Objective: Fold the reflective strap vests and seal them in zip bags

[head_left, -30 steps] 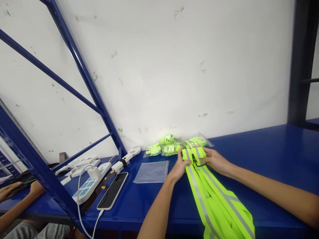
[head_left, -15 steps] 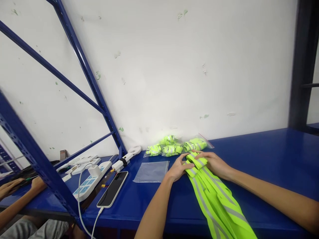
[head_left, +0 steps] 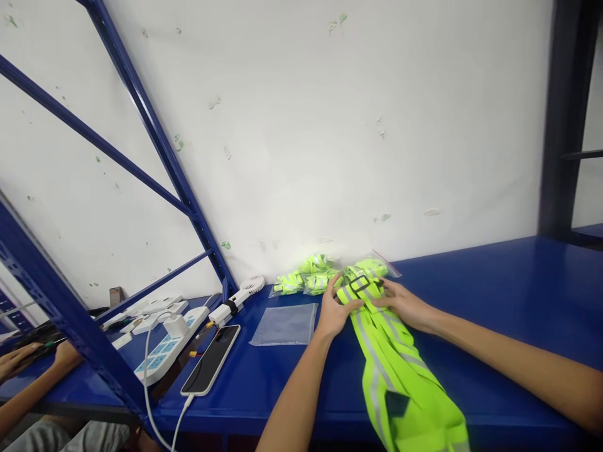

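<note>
A bundle of neon-yellow reflective strap (head_left: 391, 361) with grey stripes stretches from the table's front edge up to my hands. Its far end is folded over, and a black rectangular buckle (head_left: 359, 284) lies on top there. My left hand (head_left: 335, 309) grips the fold from the left, thumb across the front. From the right, my right hand (head_left: 400, 303) closes on the same end, its fingertips partly hidden by the strap. Lower down, a dark patch (head_left: 396, 403) shows on the bundle. Just beyond my hands sit several clear bags of folded yellow straps (head_left: 316, 274).
Left of my hands lie a flat clear plastic bag (head_left: 283, 324), a charging phone (head_left: 211, 361), a small white fan (head_left: 253, 285) and a power strip (head_left: 172, 345). A blue rack post (head_left: 70, 314) stands before another person's hands (head_left: 66, 356). The blue table (head_left: 494, 314) meets a white wall.
The folded strap end has turned, so the black buckle now shows on top. A dark patch has appeared lower on the bundle. Both hands have shifted their hold slightly.
</note>
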`<state>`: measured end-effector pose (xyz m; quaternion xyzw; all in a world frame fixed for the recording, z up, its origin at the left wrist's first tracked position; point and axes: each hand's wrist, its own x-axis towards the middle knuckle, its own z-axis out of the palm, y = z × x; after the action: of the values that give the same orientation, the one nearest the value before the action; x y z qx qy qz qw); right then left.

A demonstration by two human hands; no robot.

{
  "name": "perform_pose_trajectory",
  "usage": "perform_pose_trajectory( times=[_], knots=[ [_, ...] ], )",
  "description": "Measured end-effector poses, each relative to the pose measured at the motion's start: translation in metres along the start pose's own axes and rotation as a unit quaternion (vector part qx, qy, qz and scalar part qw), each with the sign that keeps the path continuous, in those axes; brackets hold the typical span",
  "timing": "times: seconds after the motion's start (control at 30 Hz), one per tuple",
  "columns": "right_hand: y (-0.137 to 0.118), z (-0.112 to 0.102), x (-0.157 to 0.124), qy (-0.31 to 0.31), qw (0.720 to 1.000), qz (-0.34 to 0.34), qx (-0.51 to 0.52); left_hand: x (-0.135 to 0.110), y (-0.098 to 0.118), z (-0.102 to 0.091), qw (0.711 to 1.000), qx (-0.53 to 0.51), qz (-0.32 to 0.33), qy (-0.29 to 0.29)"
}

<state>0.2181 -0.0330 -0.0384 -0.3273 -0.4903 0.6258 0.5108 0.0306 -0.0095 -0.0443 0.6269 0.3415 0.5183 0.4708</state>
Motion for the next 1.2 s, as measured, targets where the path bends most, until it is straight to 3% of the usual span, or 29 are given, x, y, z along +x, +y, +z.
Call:
perform_pose_trajectory(
  times=[0.07,0.17,0.3,0.4,0.57,0.67,0.87,1.0,1.13,1.2],
  knots=[
    [0.000,0.002,0.002,0.021,0.998,-0.063,-0.011,0.001,-0.001,0.003,0.998,-0.055,-0.040,-0.001],
    [0.001,0.000,0.005,0.041,0.991,-0.119,-0.050,0.001,0.002,0.006,0.983,-0.135,-0.110,-0.050],
    [0.004,-0.005,0.006,0.030,0.988,-0.117,-0.091,-0.002,0.009,0.007,0.963,-0.178,-0.181,-0.088],
    [0.004,-0.007,0.005,0.025,0.990,-0.102,-0.094,-0.003,0.008,0.005,0.963,-0.166,-0.192,-0.089],
    [-0.004,0.002,-0.002,-0.044,0.996,-0.052,0.054,0.003,-0.001,0.001,0.970,-0.222,-0.100,0.011],
    [-0.006,0.009,-0.006,-0.035,0.996,-0.014,0.075,0.007,-0.001,-0.002,0.969,-0.240,-0.039,0.054],
    [0.000,0.008,-0.004,-0.097,0.991,0.044,0.075,0.002,0.003,0.002,0.997,-0.072,0.009,0.032],
    [-0.002,0.005,-0.004,-0.084,0.992,0.046,0.086,-0.003,0.004,0.013,0.998,-0.035,0.029,0.036],
    [-0.005,0.006,-0.007,-0.101,0.987,0.081,0.091,-0.005,0.008,0.015,0.991,0.040,0.103,0.078],
    [-0.006,0.007,-0.007,-0.070,0.990,0.066,0.102,-0.007,0.012,0.013,0.984,0.082,0.133,0.084]
  ],
)
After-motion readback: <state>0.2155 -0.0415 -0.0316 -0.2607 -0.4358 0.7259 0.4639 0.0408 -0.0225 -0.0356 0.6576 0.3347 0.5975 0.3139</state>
